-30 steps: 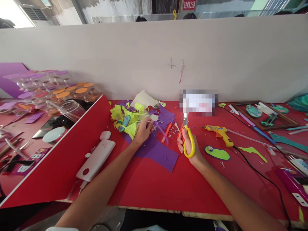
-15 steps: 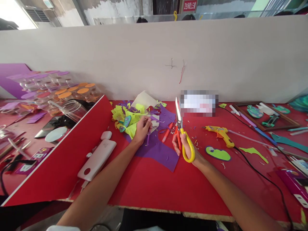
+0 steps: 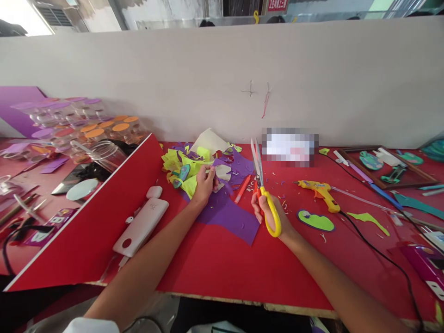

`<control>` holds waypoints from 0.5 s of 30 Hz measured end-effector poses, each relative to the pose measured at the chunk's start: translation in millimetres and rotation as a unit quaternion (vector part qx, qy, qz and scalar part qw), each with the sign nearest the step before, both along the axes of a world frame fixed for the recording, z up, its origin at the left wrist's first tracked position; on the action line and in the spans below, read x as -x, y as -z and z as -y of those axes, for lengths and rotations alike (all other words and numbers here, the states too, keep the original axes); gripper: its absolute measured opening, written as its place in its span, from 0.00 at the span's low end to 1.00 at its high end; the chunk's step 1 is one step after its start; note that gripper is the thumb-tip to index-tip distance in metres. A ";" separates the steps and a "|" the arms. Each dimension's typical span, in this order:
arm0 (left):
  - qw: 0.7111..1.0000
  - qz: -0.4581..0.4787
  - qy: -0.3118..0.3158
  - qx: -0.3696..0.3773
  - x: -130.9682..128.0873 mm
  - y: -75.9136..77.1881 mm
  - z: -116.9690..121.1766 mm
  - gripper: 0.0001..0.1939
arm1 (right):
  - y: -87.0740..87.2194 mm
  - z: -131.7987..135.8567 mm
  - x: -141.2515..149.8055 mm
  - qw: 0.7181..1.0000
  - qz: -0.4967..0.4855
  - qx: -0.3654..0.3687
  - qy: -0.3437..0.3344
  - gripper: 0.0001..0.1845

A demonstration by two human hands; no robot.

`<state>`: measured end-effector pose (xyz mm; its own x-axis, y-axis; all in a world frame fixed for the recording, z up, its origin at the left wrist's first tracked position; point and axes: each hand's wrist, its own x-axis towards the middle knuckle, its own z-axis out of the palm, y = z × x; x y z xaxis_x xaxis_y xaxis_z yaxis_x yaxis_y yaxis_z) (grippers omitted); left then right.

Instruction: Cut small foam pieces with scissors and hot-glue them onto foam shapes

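My right hand (image 3: 270, 213) is wrapped round the handles of a pair of scissors (image 3: 257, 162) with a yellow loop and a red one. Their blades point up and away, slightly apart, with nothing visible between them. Over a heap of yellow-green foam scraps (image 3: 171, 159) is my left hand (image 3: 205, 185), its fingers pinched together. Whatever it holds is too small or hidden to make out. A large purple foam sheet (image 3: 229, 221) with cut edges lies under and beside that hand. Between the hands rests a red pen or cutter (image 3: 242, 189).
A yellow glue gun (image 3: 319, 192) with a black cable lies at right, above a green cut-out edged in dark blue (image 3: 316, 221). A white power bank (image 3: 141, 227) sits against the red divider (image 3: 93, 222) at left. Beyond are clear containers (image 3: 107, 155) and a wooden frame (image 3: 412, 180).
The scissor blades have parted slightly. A narrow purple strip that hung below my left hand no longer hangs there, and that hand has turned a little. The view has shifted slightly.
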<state>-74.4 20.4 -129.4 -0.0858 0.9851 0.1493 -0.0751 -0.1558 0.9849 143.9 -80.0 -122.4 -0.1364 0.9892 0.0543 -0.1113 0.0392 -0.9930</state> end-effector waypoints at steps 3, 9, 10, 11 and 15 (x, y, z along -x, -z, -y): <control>1.000 0.000 -0.005 -0.004 -0.4 0.0 -0.3 0.19 | 0.2 -1.5 0.7 1.000 -0.011 0.001 0.015 0.34; 1.000 -0.002 -0.010 -0.016 -3.2 -4.4 1.4 0.18 | 2.7 -7.4 -0.1 0.996 -0.072 0.021 0.049 0.35; 1.000 -0.010 -0.010 -0.026 -3.5 -5.5 2.2 0.22 | 3.5 -8.6 -0.6 0.995 -0.079 0.024 0.057 0.35; 0.999 -0.021 -0.007 -0.038 -3.7 -6.7 3.2 0.26 | 4.1 -9.7 -1.1 0.994 -0.084 0.025 0.063 0.35; 0.985 -0.112 0.111 -0.074 -5.1 -13.6 12.3 0.17 | 3.3 -11.1 -1.5 0.993 -0.090 0.023 0.072 0.35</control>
